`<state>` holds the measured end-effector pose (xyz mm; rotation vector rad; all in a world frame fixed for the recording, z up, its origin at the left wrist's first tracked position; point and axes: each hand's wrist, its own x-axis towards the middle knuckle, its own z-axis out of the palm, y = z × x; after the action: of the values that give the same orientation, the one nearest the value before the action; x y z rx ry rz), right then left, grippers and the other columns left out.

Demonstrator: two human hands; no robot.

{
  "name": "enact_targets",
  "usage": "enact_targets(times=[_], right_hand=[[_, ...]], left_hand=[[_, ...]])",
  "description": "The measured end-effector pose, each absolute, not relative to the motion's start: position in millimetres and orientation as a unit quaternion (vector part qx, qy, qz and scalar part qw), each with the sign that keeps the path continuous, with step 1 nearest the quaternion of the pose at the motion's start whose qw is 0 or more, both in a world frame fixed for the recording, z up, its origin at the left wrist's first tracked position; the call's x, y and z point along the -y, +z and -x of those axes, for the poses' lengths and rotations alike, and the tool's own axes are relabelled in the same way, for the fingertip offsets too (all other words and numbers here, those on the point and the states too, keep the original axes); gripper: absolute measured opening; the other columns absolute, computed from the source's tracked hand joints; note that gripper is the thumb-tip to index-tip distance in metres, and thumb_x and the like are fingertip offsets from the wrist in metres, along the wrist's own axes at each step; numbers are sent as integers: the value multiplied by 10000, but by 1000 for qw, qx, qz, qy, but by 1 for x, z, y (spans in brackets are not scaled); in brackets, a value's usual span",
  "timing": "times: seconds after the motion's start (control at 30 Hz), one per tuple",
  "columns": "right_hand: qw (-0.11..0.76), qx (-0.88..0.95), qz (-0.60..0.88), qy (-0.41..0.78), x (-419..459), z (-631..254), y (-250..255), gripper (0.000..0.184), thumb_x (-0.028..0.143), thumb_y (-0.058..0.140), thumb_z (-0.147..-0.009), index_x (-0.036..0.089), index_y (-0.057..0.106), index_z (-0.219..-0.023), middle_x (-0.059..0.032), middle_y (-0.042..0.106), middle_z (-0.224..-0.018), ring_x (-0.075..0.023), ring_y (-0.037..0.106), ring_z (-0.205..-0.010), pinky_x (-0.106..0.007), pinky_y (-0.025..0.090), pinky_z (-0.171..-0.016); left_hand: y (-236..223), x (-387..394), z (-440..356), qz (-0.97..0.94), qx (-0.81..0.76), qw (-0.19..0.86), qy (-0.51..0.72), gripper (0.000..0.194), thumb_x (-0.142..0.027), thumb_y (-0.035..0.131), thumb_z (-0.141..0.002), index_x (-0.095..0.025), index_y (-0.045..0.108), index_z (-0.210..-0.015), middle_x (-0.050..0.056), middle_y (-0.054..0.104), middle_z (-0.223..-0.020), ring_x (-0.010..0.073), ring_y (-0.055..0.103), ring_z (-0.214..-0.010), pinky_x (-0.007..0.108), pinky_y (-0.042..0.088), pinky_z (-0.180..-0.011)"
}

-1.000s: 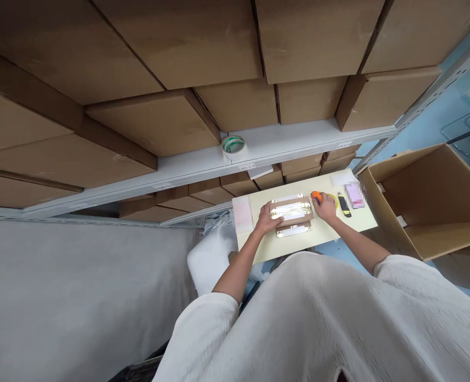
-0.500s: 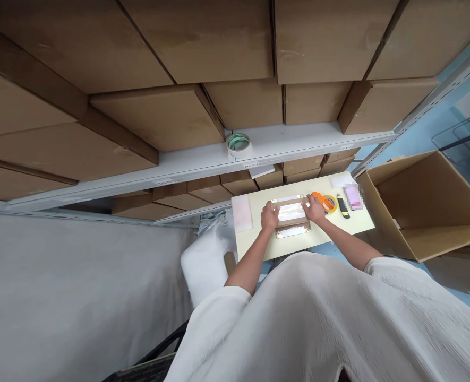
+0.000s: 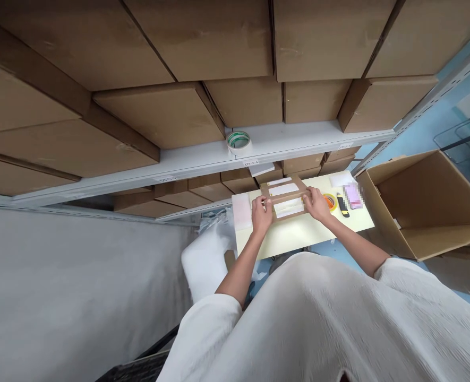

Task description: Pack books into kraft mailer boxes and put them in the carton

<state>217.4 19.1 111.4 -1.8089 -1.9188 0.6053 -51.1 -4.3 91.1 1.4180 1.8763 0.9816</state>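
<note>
Between my hands is a folded brown cardboard piece point(image 3: 288, 197) with several white strips across it, tilted up over the pale tabletop point(image 3: 286, 236). My left hand point(image 3: 262, 212) grips its left edge, fingers curled round the side. At the right edge my right hand point(image 3: 316, 202) holds it with the thumb on top. Just beyond my right hand lies a yellow tape roll point(image 3: 334, 202) with something orange at it, partly covered by the hand. A black and yellow box cutter point(image 3: 342, 206) rests farther right.
Cardboard boxes point(image 3: 242, 101) fill the shelves ahead, and a tape roll point(image 3: 238, 141) sits on the shelf edge point(image 3: 298, 139). A large open carton point(image 3: 437, 204) stands right of the table. White foam wrap point(image 3: 205, 265) is at the left. A blurred pink item point(image 3: 352, 195) lies on the table.
The cardboard piece has been raised and tilted, with its far part now showing more white strips. Both hands have shifted with it, the left a little leftward. The glare on the strips is gone.
</note>
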Motion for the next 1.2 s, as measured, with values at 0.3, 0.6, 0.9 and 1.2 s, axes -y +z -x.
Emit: enact_targets(times=[0.3, 0.6, 0.9, 1.2], right_hand=[[93, 680, 657, 312, 8, -229, 62, 445, 532, 463, -1061, 203, 532, -1352, -196, 669, -1348, -326, 720, -1007, -470, 603, -855], [173, 551, 682, 449, -34, -229, 52, 600, 485, 603, -962, 226, 526, -1497, -165, 624, -1530, -305, 657, -1335, -447, 552, -1129], [194, 451, 670, 557, -33, -213, 63, 948, 553, 658, -940, 224, 283, -1746, -176, 565, -1631, -305, 644, -1397, -439, 489, -1236], [268, 519, 623, 520, -22, -226, 78, 918, 813, 399, -1021, 345, 191, -1783, -120, 463, -1714, -286, 475, -1563, -506, 389, -1303]], left_hand=[[28, 40, 49, -512, -720, 368, 290, 232, -116, 647, -907, -252, 538, -1061, 62, 581, -1189, 201, 674, -977, 398, 564, -993], [24, -1, 53, -410, -740, 438, 304, 580, -280, 657, -975, -225, 464, -1519, 184, 548, -1605, 307, 621, -1419, 432, 501, -1171], [43, -14, 52, -342, -747, 489, 292, 923, -527, 713, -960, -253, 278, -1726, 167, 438, -1747, 330, 519, -1562, 423, 430, -1266], [62, -2, 62, -362, -726, 439, 385, 834, -716, 490, -1056, -318, 238, -1745, 128, 430, -1742, 302, 586, -1481, 405, 464, -1236]])
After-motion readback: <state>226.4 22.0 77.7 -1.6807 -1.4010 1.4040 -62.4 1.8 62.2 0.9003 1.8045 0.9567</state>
